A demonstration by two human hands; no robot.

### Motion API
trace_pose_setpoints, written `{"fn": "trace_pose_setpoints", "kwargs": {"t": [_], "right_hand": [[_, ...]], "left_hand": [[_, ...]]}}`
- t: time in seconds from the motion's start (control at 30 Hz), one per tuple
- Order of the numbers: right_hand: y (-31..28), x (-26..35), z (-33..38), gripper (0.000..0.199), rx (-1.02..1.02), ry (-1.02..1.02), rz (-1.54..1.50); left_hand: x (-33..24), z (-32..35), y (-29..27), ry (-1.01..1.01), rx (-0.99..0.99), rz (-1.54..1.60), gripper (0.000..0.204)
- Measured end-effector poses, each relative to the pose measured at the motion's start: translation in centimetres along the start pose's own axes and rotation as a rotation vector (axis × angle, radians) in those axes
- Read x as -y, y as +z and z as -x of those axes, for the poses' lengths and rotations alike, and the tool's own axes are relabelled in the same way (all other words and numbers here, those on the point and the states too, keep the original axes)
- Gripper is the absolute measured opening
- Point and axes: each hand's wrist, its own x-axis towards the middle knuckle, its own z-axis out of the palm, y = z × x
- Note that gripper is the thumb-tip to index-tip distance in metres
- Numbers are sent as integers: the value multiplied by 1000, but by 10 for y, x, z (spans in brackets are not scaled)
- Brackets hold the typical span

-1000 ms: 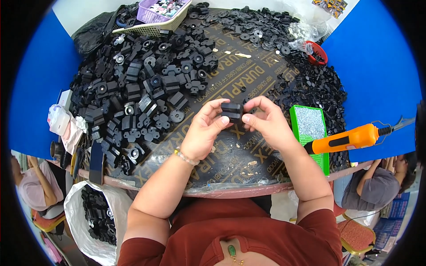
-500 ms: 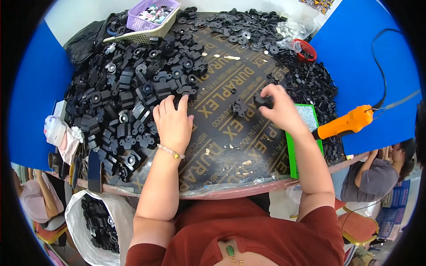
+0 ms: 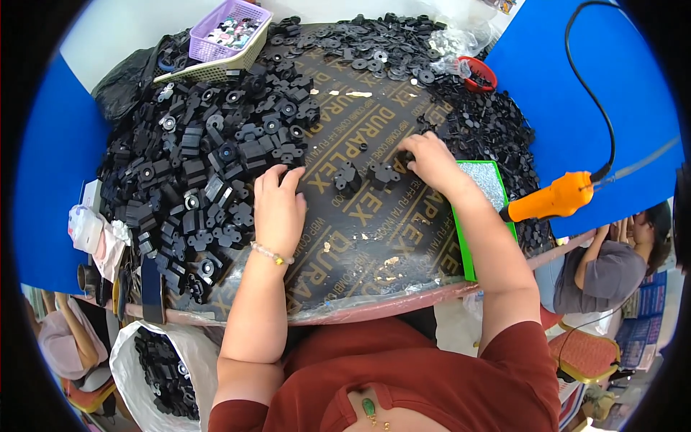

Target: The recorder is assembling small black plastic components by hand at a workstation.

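Note:
My left hand (image 3: 279, 212) hovers at the right edge of a heap of black plastic housings (image 3: 212, 155). Its fingers are slightly bent and apart, with nothing visible between them. Over the middle right of the board, my right hand (image 3: 434, 164) has its fingers curled down and their tips together. Something dark shows at those fingertips, too hidden to name. Just left of it lies one black lobed housing (image 3: 383, 175), and a second black housing (image 3: 347, 178) rests beside that one.
A green tray (image 3: 466, 248) of small silvery pieces and an orange electric screwdriver (image 3: 553, 196) are at right. Small black parts (image 3: 497, 133), a red bowl (image 3: 491, 70) and black discs (image 3: 374, 47) lie farther back. Baskets (image 3: 248, 57) stand back left; a white sack (image 3: 133, 367) sits below.
My right hand has moved slightly left and lowered its fingertips. Two housings now lie apart, side by side, where one cluster lay. The whole view has shifted a little.

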Motion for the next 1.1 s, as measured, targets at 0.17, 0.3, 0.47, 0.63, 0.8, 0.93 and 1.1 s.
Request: {"fn": "trace_pose_setpoints", "kwargs": {"t": [0.17, 0.3, 0.47, 0.63, 0.8, 0.93, 1.1], "right_hand": [[16, -18, -2, 17, -99, -15, 46], [2, -4, -6, 19, -181, 47, -96], [-38, 18, -7, 27, -188, 208, -1056], [-64, 84, 5, 25, 245, 437, -1684], [-26, 104, 16, 19, 330, 347, -1766], [-26, 119, 22, 28, 61, 240, -1471], [-42, 109, 19, 30, -69, 366, -1649]], "left_hand": [[-14, -9, -5, -450, 134, 1423, 37], [-11, -7, -2, -538, 272, 1976, 41], [-14, -6, 9, -629, 327, 2108, 37], [-22, -3, 6, -628, 327, 2045, 27], [-18, 7, 19, -619, 288, 1885, 24], [-24, 6, 12, -587, 348, 1877, 32], [-34, 2, 4, -536, 296, 1912, 58]]}}
